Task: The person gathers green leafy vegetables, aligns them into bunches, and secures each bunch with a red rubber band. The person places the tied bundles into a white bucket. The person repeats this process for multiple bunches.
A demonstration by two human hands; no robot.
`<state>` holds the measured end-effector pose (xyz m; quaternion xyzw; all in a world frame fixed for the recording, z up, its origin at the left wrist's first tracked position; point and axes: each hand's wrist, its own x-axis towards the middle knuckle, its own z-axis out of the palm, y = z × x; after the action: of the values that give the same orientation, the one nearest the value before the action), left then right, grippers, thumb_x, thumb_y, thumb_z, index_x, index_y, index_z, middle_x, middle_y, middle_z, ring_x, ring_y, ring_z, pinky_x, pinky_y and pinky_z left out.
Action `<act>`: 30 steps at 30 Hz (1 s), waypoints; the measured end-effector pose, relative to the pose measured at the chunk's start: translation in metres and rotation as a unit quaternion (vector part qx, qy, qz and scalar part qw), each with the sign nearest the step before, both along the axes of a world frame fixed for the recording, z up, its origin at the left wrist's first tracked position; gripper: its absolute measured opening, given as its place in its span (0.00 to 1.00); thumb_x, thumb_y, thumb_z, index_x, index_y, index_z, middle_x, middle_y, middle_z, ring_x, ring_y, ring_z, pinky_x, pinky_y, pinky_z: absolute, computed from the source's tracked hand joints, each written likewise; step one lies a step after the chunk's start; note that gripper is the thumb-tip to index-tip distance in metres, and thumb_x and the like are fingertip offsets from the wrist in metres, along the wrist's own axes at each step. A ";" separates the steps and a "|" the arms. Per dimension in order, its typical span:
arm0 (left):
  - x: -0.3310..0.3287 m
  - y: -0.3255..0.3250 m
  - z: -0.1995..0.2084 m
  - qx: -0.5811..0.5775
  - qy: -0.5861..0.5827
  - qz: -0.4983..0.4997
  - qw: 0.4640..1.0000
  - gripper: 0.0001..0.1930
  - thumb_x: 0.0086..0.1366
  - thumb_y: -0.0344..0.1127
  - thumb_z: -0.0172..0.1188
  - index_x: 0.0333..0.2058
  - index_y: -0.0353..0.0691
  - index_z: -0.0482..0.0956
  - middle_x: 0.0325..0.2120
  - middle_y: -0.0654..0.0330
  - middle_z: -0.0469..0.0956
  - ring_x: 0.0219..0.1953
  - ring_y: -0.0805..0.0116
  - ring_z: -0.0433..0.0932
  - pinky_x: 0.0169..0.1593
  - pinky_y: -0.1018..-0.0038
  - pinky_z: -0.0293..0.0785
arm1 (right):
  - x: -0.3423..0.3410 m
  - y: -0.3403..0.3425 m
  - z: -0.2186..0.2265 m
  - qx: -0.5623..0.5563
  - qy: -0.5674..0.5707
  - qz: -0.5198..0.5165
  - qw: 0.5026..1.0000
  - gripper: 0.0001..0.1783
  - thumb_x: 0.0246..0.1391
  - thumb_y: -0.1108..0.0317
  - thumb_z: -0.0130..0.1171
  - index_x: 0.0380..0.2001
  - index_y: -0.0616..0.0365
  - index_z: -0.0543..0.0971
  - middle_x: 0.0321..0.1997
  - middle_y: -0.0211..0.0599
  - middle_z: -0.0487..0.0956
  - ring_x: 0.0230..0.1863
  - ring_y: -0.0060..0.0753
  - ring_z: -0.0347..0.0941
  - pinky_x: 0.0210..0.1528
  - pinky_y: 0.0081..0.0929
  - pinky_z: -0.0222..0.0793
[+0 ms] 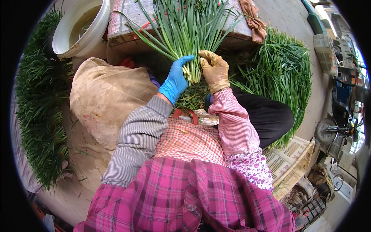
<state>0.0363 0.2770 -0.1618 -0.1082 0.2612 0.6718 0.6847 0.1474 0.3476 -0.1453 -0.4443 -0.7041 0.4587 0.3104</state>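
Note:
A loose bunch of garlic chives fans out ahead of me, its green leaves pointing away and its pale cut ends toward me. My left hand, in a blue glove, is closed round the lower stems from the left. In a yellowish glove, my right hand has its fingers curled and pinched against the stems on the right side. Part of the leaves rests over a cloth-covered block. Loose green trimmings lie below the stem ends.
A big heap of chives lies at the right, above a pale plastic crate. Tied bundles are stacked along the left. At the upper left stands a white bucket holding murky water. Beige cloth covers my left leg.

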 end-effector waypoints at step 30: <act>0.009 0.001 0.005 -0.023 -0.069 0.001 0.997 0.16 0.59 0.39 0.52 0.42 0.37 0.75 0.39 0.51 0.79 0.41 0.54 0.79 0.50 0.53 0.74 | -0.063 0.084 0.027 -0.240 -0.071 -0.054 0.967 0.07 0.47 0.65 0.67 0.29 0.56 0.82 0.20 0.28 0.78 0.14 0.17 0.66 0.15 0.16 0.60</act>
<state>0.0454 0.2785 -0.1573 -0.1700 0.2288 0.6572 0.6978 0.0840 0.4313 -0.1185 -0.5748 -0.5685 0.5641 0.1679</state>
